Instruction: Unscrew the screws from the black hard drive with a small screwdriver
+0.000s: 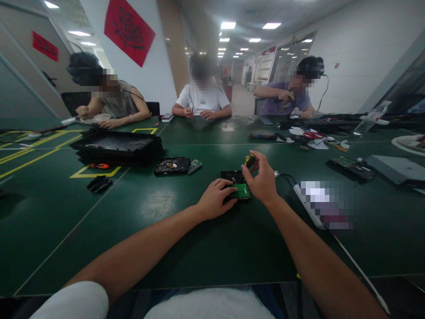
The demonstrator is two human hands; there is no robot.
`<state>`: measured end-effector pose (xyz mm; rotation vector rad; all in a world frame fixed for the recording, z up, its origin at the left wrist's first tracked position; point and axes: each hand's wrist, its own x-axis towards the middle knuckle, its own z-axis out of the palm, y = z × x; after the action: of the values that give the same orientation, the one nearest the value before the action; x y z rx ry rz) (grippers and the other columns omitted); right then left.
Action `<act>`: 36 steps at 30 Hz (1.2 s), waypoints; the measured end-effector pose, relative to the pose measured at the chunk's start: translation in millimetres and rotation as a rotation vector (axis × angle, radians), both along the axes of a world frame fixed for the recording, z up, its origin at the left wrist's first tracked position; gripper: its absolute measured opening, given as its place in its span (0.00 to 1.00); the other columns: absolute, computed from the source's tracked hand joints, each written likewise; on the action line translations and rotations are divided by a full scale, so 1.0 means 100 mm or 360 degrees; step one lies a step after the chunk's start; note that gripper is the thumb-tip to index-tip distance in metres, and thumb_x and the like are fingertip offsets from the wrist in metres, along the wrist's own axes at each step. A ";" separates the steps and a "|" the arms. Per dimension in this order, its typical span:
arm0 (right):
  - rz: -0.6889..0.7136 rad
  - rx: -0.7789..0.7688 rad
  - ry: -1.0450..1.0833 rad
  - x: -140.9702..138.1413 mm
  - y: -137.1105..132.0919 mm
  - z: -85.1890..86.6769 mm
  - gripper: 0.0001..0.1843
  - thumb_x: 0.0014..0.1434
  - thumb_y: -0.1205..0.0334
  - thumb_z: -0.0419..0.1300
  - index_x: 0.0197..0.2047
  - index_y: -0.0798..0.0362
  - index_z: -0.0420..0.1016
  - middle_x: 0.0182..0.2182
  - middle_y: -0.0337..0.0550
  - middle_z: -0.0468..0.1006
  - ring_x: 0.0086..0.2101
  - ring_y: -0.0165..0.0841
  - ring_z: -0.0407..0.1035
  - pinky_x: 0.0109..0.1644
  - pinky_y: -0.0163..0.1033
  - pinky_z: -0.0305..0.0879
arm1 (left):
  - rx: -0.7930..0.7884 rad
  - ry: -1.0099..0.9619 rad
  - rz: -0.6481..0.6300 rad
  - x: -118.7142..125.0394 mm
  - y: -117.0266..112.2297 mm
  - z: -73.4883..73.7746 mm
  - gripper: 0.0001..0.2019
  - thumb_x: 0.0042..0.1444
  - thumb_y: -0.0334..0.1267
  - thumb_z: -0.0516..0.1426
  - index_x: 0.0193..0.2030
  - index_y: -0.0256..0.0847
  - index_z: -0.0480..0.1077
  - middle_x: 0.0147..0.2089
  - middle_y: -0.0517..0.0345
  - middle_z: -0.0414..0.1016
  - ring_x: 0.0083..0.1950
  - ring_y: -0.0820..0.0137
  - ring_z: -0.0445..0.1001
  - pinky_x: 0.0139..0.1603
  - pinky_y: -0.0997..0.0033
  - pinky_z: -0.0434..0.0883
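A hard drive with a green circuit board [241, 191] on its upper face lies on the table in front of me. My left hand [217, 197] grips it from the left side, fingers across its edge. The fingers of my right hand [262, 177] are closed around a screwdriver [249, 160] with a yellow and black handle, held upright over the drive. Its tip is hard to make out near the dark rear part of the drive.
To the left sit another hard drive [171, 166], a small circuit board [195, 166] and stacked black trays [116, 146]. On the right are a phone-like device [308, 208] with a cable, a drive [352, 168] and a grey box [396, 169]. Three people sit across the table.
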<state>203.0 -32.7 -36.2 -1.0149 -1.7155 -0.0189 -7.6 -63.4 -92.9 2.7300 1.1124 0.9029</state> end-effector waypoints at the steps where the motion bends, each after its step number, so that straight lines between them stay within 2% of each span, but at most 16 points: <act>1: -0.0019 0.0012 -0.0016 0.00 -0.01 0.01 0.27 0.64 0.55 0.64 0.64 0.49 0.66 0.53 0.51 0.79 0.40 0.41 0.76 0.44 0.50 0.78 | 0.0001 0.0000 0.0001 0.00 0.00 0.00 0.19 0.65 0.46 0.61 0.60 0.46 0.74 0.62 0.46 0.73 0.64 0.53 0.69 0.65 0.44 0.71; 3: -0.0032 0.0035 -0.0051 0.01 -0.02 0.03 0.25 0.65 0.54 0.64 0.63 0.48 0.67 0.51 0.50 0.79 0.39 0.41 0.76 0.44 0.50 0.77 | 0.0000 0.0003 0.0003 0.00 0.00 0.00 0.19 0.65 0.46 0.61 0.60 0.46 0.74 0.62 0.46 0.73 0.64 0.53 0.69 0.65 0.44 0.70; 6: 0.0018 0.0022 -0.0082 0.01 -0.02 0.04 0.25 0.66 0.59 0.60 0.65 0.47 0.66 0.53 0.50 0.79 0.41 0.40 0.76 0.49 0.52 0.77 | -0.0011 -0.0004 0.0009 0.00 -0.01 0.00 0.19 0.65 0.46 0.61 0.61 0.46 0.74 0.62 0.45 0.73 0.64 0.52 0.69 0.65 0.43 0.71; 9: 0.0079 -0.0018 -0.0061 0.01 -0.02 0.02 0.29 0.65 0.64 0.58 0.69 0.47 0.63 0.57 0.51 0.77 0.45 0.41 0.77 0.54 0.53 0.76 | -0.0023 -0.0010 0.0014 0.01 -0.01 0.01 0.19 0.65 0.46 0.61 0.61 0.47 0.74 0.62 0.46 0.73 0.65 0.52 0.69 0.64 0.42 0.71; 16: 0.0021 0.0051 -0.0104 0.01 -0.02 0.04 0.26 0.66 0.58 0.61 0.66 0.47 0.67 0.49 0.50 0.76 0.41 0.41 0.74 0.47 0.52 0.78 | -0.0018 -0.0004 -0.0001 0.00 -0.01 0.01 0.19 0.64 0.46 0.61 0.60 0.46 0.75 0.62 0.46 0.73 0.64 0.52 0.69 0.65 0.43 0.71; 21: 0.0055 0.0018 -0.0021 0.01 -0.01 0.03 0.25 0.67 0.60 0.58 0.66 0.48 0.65 0.54 0.53 0.75 0.45 0.42 0.75 0.50 0.53 0.77 | -0.0033 -0.0003 0.0010 0.01 -0.02 0.03 0.19 0.65 0.46 0.61 0.61 0.46 0.75 0.62 0.45 0.73 0.65 0.52 0.69 0.65 0.42 0.70; 26: 0.0014 0.0035 -0.0036 0.01 -0.01 0.05 0.24 0.66 0.55 0.62 0.63 0.47 0.67 0.51 0.51 0.75 0.42 0.41 0.74 0.46 0.52 0.78 | -0.0017 -0.0050 -0.0014 0.01 -0.03 0.05 0.18 0.64 0.44 0.62 0.60 0.46 0.75 0.61 0.45 0.73 0.64 0.52 0.70 0.64 0.43 0.71; 32: 0.0079 0.0036 -0.0021 0.00 -0.01 0.04 0.26 0.66 0.62 0.58 0.66 0.48 0.64 0.55 0.54 0.73 0.44 0.42 0.74 0.48 0.52 0.78 | -0.0027 -0.0016 0.0007 0.00 -0.01 0.02 0.19 0.64 0.45 0.62 0.61 0.47 0.74 0.61 0.45 0.73 0.64 0.52 0.69 0.64 0.43 0.71; 36: 0.0007 0.0057 -0.0034 0.01 0.00 0.02 0.26 0.65 0.58 0.62 0.65 0.49 0.66 0.52 0.53 0.73 0.42 0.42 0.73 0.45 0.53 0.78 | -0.0017 -0.0001 -0.0005 -0.01 0.00 0.00 0.20 0.65 0.46 0.61 0.61 0.46 0.74 0.62 0.46 0.73 0.64 0.52 0.69 0.65 0.44 0.71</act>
<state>204.4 -32.9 -34.1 -0.9873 -1.7311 -0.0578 -8.2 -63.7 -92.9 2.7221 1.1089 0.8947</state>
